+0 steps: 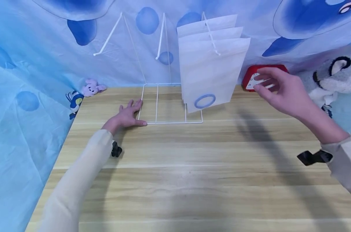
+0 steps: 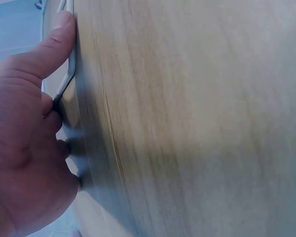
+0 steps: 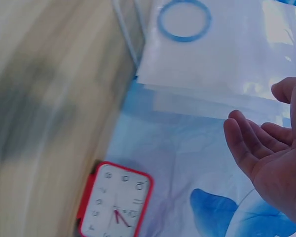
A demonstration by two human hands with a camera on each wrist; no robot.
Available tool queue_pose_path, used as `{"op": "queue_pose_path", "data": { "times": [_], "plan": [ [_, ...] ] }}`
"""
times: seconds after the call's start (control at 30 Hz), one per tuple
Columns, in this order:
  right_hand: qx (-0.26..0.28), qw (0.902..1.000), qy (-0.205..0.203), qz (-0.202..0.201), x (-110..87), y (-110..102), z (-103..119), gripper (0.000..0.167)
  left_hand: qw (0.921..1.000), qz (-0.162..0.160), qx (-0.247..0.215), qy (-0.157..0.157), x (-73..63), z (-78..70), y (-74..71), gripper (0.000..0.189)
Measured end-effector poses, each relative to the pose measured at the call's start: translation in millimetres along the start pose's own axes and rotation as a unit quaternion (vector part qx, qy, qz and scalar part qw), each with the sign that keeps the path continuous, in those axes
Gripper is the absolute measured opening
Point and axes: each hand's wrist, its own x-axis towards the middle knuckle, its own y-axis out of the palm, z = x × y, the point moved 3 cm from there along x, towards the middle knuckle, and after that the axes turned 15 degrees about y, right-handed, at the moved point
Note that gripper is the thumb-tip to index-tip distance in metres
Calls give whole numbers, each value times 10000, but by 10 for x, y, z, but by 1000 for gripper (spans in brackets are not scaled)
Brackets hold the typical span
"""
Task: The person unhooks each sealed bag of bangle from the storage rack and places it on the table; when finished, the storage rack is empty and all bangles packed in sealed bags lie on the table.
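Note:
A white wire rack [image 1: 171,123] stands at the back of the table, its base flat on the wood and its hooks jutting forward. White paper bags [image 1: 211,69], three visible edges deep, hang from the rightmost hook; the front one bears a blue ring mark [image 1: 205,101]. My left hand [image 1: 126,116] rests at the base's front left corner, fingers spread. Its thumb [image 2: 59,42] lies along the front wire in the left wrist view. To the right of the bags, my right hand [image 1: 283,90] is raised with nothing in it, fingers loosely bent, apart from the bags.
A red clock [image 1: 251,80] stands behind my right hand at the table's back edge. Plush toys sit at both sides: a grey and white one [image 1: 335,77] on the right, a pink one [image 1: 92,88] on the left. The left [image 1: 108,40] and middle hooks [image 1: 161,38] hold nothing.

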Motion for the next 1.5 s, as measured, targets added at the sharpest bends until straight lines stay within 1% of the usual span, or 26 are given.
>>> {"op": "queue_pose_path", "data": {
  "times": [0.1,0.13,0.2,0.27,0.33,0.4,0.43,0.5,0.57,0.63,0.67,0.73,0.77,0.8,0.87,0.93,1.0,1.07,1.1,1.17,1.23,1.27,1.4,1.43,1.47,1.5],
  "plan": [
    [394,9989,258,-21,125,-20,74,45,10000,42,31,-73,-29,8,11,109],
    [614,9975,361,-10,173,-26,96,45,9999,49,20,-86,-36,9,13,109],
    [1058,9932,479,-2,263,-37,153,45,9999,53,-19,-96,-46,7,14,109],
    [1541,9867,516,34,347,-38,209,45,9999,45,-50,-119,-52,3,13,109],
    [1970,9793,460,49,412,-35,263,43,9999,39,-55,-136,-49,-2,7,109],
    [2208,9749,281,-66,456,-36,306,41,9999,40,-27,-137,-41,-13,5,109],
    [2374,9710,237,-126,469,-37,318,40,9999,49,-30,-121,-32,-20,4,109],
    [2788,9599,141,-261,485,-37,324,37,9999,69,-22,-88,-12,-26,5,110],
    [2942,9547,20,-448,489,-34,339,34,9999,72,-19,-79,-7,-27,-3,110],
    [3333,9416,5,-483,488,-16,339,34,9999,83,-28,-81,-7,-19,-3,110],
    [3455,9370,7,-507,484,-6,342,33,9999,81,-27,-88,-10,-11,0,110],
    [3525,9340,28,-584,468,13,349,33,9999,87,-25,-104,-15,-2,5,110],
    [3625,9300,49,-605,461,22,352,33,9999,93,-37,-114,-19,1,9,110],
    [3655,9286,57,-642,453,28,353,34,9999,95,-41,-116,-21,5,12,110],
    [3617,9292,78,-749,440,36,359,33,9999,90,-55,-129,-23,5,13,110],
    [3718,9247,65,-815,435,42,357,33,9998,91,-62,-137,-20,-2,11,110],
    [3937,9157,3,-800,438,46,353,32,9999,78,-60,-115,-11,-14,5,109],
    [4252,9024,-78,-689,445,53,359,31,9999,62,-42,-95,-8,-23,1,109],
    [4335,8990,-116,-616,446,54,364,30,9999,50,-43,-80,-5,-29,-1,109],
    [4349,8991,-186,-450,446,54,382,29,10000,40,-32,-68,-4,-34,-3,109],
    [3981,9166,-182,-338,439,50,411,29,10000,48,1,-82,-2,-29,-1,109],
    [3825,9234,-175,-258,439,47,426,29,9999,55,15,-85,-4,-29,1,109],
    [3103,9503,231,87,446,51,493,32,9998,91,54,-142,-11,-24,7,110],
    [3097,9500,358,201,452,56,506,33,9998,92,43,-148,-15,-26,7,110],
    [3151,9470,525,341,460,64,517,33,9998,97,36,-152,-18,-28,7,110],
    [3268,9414,653,516,467,75,529,34,9998,100,31,-160,-21,-28,6,109]
  ]
}}
